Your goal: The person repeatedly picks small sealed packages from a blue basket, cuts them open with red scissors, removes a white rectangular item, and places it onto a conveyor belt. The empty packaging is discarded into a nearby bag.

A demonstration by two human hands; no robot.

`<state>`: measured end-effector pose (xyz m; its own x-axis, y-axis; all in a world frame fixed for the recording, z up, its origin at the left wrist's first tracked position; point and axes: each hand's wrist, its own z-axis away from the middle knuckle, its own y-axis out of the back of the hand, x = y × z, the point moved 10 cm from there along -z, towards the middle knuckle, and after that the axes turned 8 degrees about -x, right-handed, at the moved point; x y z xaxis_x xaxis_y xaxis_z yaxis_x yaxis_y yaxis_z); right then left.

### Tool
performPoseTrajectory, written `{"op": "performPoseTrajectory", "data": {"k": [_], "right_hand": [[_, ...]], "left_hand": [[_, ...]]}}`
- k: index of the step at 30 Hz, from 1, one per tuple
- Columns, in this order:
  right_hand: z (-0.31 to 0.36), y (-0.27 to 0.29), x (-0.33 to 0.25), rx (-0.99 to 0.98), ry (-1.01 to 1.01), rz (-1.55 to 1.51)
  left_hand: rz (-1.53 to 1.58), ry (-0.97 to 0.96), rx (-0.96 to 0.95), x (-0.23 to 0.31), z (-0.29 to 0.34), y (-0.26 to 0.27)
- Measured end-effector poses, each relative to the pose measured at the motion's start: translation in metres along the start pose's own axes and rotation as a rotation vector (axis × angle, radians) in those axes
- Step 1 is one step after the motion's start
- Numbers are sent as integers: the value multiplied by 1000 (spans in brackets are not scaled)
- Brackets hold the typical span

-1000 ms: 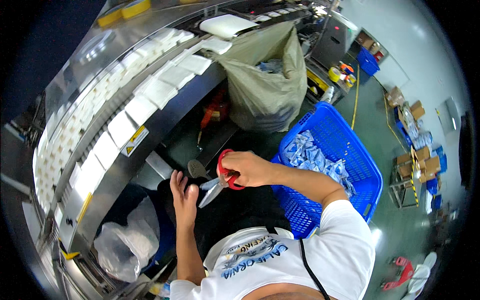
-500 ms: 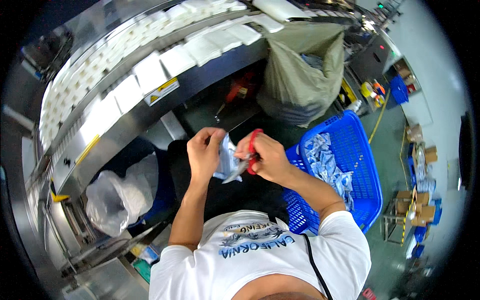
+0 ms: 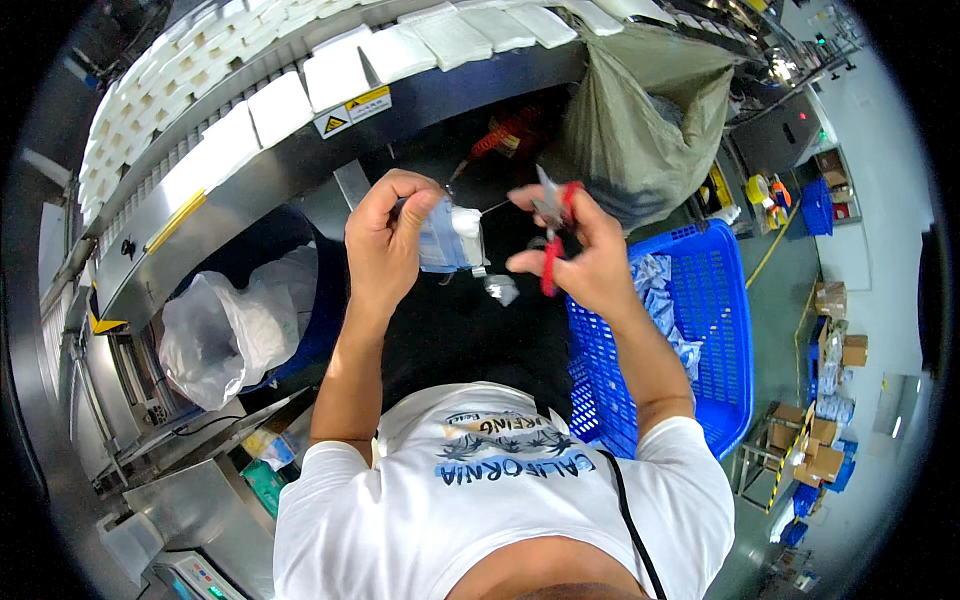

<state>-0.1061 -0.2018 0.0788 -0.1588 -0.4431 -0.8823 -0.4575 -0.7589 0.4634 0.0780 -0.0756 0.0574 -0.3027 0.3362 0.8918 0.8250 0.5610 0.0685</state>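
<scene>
My left hand pinches a blue-and-clear packet by its left side, in front of my body. White folded contents show at the packet's right end, which is cut open. A small silvery scrap is just below that end; whether it still hangs on is unclear. To the right, my right hand holds scissors with red handles, thumb and fingers at the loops. Their blades point up and away, apart from the packet.
A blue plastic basket with several blue packets stands by my right forearm. Ahead is a conveyor with white folded sheets and a large greenish sack. At left stands a bin lined with a clear bag.
The scissors have moved right, away from the packet, and their blades now point upward. White contents show at the packet's end, with a scrap below it. Both hands are farther forward and wider apart.
</scene>
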Motion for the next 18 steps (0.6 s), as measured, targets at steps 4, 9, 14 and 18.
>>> {"op": "performPoseTrajectory", "data": {"k": [4,9,14,18], "right_hand": [[-25,-26,-31,-38,158,116],[-26,-11,-35,70,119,121],[-22,16,24,232,61,-325],[-5,70,42,476,34,-665]], "left_hand": [[-183,-68,-52,19,1,-12],[-152,97,61,-5,10,-2],[-84,184,211,-39,16,1],[-193,236,242,-61,20,34]]}}
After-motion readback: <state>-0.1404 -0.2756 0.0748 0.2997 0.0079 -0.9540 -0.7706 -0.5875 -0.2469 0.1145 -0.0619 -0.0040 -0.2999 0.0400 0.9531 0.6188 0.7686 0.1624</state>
